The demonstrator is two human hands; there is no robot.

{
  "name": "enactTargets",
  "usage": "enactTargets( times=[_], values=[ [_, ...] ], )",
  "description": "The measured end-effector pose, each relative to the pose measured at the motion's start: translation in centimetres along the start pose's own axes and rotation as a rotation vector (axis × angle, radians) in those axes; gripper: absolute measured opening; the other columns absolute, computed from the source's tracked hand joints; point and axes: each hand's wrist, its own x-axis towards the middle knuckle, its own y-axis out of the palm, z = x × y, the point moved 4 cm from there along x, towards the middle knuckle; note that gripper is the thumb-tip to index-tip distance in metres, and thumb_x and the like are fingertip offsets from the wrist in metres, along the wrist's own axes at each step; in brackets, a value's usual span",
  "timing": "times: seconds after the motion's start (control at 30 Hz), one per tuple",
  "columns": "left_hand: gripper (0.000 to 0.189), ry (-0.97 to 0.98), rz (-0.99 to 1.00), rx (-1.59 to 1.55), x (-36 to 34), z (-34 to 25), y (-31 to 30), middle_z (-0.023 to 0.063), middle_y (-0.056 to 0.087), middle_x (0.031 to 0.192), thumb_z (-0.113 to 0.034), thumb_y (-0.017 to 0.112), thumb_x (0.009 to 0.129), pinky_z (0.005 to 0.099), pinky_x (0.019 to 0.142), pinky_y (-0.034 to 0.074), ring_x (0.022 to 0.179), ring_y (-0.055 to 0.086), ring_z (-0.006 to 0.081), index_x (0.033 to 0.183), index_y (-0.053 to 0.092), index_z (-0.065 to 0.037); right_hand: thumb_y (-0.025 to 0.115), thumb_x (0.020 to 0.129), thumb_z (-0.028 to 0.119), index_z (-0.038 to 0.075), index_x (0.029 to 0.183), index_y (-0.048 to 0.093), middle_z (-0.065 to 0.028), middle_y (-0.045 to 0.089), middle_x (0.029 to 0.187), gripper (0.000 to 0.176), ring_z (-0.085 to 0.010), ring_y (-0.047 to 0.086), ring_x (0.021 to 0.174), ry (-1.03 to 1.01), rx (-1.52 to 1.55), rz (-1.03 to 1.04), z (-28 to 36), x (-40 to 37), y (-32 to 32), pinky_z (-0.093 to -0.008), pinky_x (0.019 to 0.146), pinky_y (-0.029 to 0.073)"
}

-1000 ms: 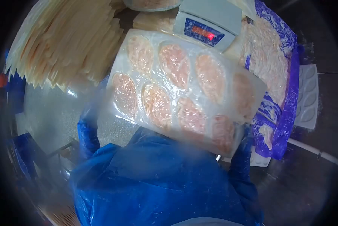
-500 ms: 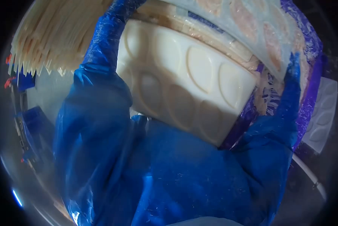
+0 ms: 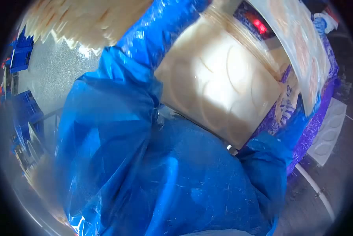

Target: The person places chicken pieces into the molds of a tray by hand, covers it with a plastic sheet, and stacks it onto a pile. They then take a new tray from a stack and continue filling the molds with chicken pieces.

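Note:
A pale sheet (image 3: 311, 67) with leaf-shaped, pinkish-filled hollows is held up on edge at the upper right. My right hand (image 3: 316, 103) grips its lower corner, the fingers mostly hidden behind it. My left arm, in a blue plastic sleeve (image 3: 145, 43), reaches across to the top edge, and the left hand lies beyond the frame. Between both arms sits a thick white mould board (image 3: 219, 78) with large oval recesses, partly shaded. Pinkish paste (image 3: 288, 92) smears the purple surface (image 3: 269, 122) beside the board.
Many thin, pale boards (image 3: 78, 19) stand stacked at the upper left, above a wet metal surface (image 3: 62, 59). Blue crates (image 3: 26, 106) are at the far left. Another white mould board (image 3: 328, 133) and a white hose (image 3: 314, 185) lie at the right. A red light (image 3: 259, 26) glows behind.
The filled sheet has swung steeper and shifted right, and my right hand has gone lower. My left arm has moved right across the top. The view has shifted, and the mould board looks brighter.

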Motion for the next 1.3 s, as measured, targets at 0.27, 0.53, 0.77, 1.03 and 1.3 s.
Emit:
enactTargets(
  times=[0.27, 0.53, 0.77, 1.03, 1.3],
  values=[
    [0.058, 0.356, 0.419, 0.071, -18.2, -17.8, 2.6, 0.0103, 0.054, 0.139, -0.034, 0.055, 0.102, 0.0339, 0.100, 0.047, 0.125, 0.055, 0.0229, 0.149, 0.040, -0.002, 0.053, 0.100, 0.028, 0.003, 0.133, 0.053, -0.0212, 0.066, 0.120, 0.041, -0.0353, 0.068, 0.103, 0.062, 1.314, 0.437, 22.0, -6.2, 16.2, -0.0494, 0.084, 0.061],
    [0.056, 0.233, 0.066, 0.170, -30.9, -20.8, -8.8, 0.0152, 0.064, 0.126, -0.035, 0.051, 0.103, 0.0372, 0.099, 0.048, 0.113, 0.063, 0.0232, 0.145, 0.044, 0.001, 0.057, 0.100, 0.024, 0.000, 0.133, 0.052, -0.0226, 0.064, 0.123, 0.042, -0.0353, 0.066, 0.110, 0.094, 1.647, 1.180, 46.0, -3.7, 37.9, -0.0470, 0.082, 0.063],
    [0.056, 0.239, -0.187, 0.122, -34.5, -19.3, -13.7, 0.0119, 0.065, 0.123, -0.037, 0.049, 0.103, 0.0359, 0.098, 0.047, 0.107, 0.063, 0.0189, 0.144, 0.046, 0.001, 0.053, 0.104, 0.025, -0.006, 0.140, 0.045, -0.0245, 0.058, 0.131, 0.048, -0.0294, 0.062, 0.116, -0.017, 1.244, 1.278, 52.3, -8.8, 41.1, -0.0392, 0.086, 0.060],
    [0.051, -0.094, -0.189, 0.123, -28.5, -8.5, -13.0, 0.0101, 0.066, 0.110, -0.037, 0.054, 0.101, 0.0339, 0.082, 0.050, 0.097, 0.063, 0.0207, 0.139, 0.052, -0.002, 0.046, 0.106, 0.038, -0.002, 0.134, 0.056, -0.0142, 0.072, 0.099, 0.050, -0.0192, 0.069, 0.082, 0.225, 1.028, 1.237, 32.2, -14.7, 30.0, -0.0316, 0.070, 0.057],
    [0.044, -0.360, 0.667, 0.390, -18.8, 6.0, 13.9, 0.0115, 0.063, 0.126, -0.028, 0.057, 0.102, 0.0364, 0.102, 0.047, 0.116, 0.061, 0.0239, 0.135, 0.056, 0.001, 0.064, 0.095, 0.019, 0.002, 0.122, 0.063, -0.0124, 0.070, 0.106, 0.032, -0.0238, 0.067, 0.094, 0.143, 0.241, 0.074, 2.7, -12.9, 4.7, -0.0351, 0.085, 0.054]
  ],
)
